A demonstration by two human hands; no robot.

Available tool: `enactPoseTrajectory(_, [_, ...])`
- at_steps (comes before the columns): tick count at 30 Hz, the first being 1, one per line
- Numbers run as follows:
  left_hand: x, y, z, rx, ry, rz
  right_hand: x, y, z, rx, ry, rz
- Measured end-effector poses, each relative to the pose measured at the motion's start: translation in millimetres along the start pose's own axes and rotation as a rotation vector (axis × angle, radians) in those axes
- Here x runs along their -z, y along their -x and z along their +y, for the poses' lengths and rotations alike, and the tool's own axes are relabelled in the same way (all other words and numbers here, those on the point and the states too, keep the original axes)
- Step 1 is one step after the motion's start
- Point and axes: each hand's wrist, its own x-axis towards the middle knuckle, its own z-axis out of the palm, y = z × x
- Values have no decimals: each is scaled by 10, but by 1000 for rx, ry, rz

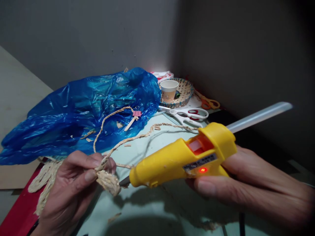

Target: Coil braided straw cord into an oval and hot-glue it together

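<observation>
My left hand (73, 183) pinches a small coiled piece of straw cord (109, 183) between thumb and fingers. From that piece a twisted straw cord (133, 139) runs up and to the right across the table, and another length loops up to a pink binder clip (137, 113). My right hand (228, 186) is wrapped round the handle of a yellow hot glue gun (167, 160). The gun's red light is on, and a clear glue stick (261, 116) juts out of its back. Its dark nozzle meets the right edge of the coiled piece, or lies very near it.
A blue plastic bag (81, 108) covers the left back. Behind the gun lie white-handled scissors (189, 114), orange-handled scissors (208, 101) and a woven basket (184, 93) with a paper cup (169, 91). Straw pieces (46, 178) lie at the left, over a red surface (19, 209).
</observation>
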Motion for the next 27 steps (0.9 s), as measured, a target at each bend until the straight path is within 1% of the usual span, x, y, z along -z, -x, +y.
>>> enactPoseTrajectory(3, [-23, -11, 12, 21, 2, 42, 5, 10, -17, -5, -14, -12])
enactPoseTrajectory(6, [-42, -14, 33, 25, -2, 67, -1, 7, -31, 30, -10, -14])
enactPoseTrajectory(11, [-77, -6, 57, 35, -31, 105, -20, -24, -13, 120, 34, 13])
enactPoseTrajectory(15, [-106, -20, 50, 65, -32, 155, -7, 19, 11, 198, 63, 42])
enactPoseTrajectory(20, [-117, -31, 49, 56, -23, 99, 14, 90, -5, 157, 83, -6])
enactPoseTrajectory(21, [-117, -26, 52, 59, -22, 86, 8, 101, 5, 148, 85, 1])
enactPoseTrajectory(27, [-137, -7, 62, 53, 3, 26, -82, 187, 185, 159, 148, 131])
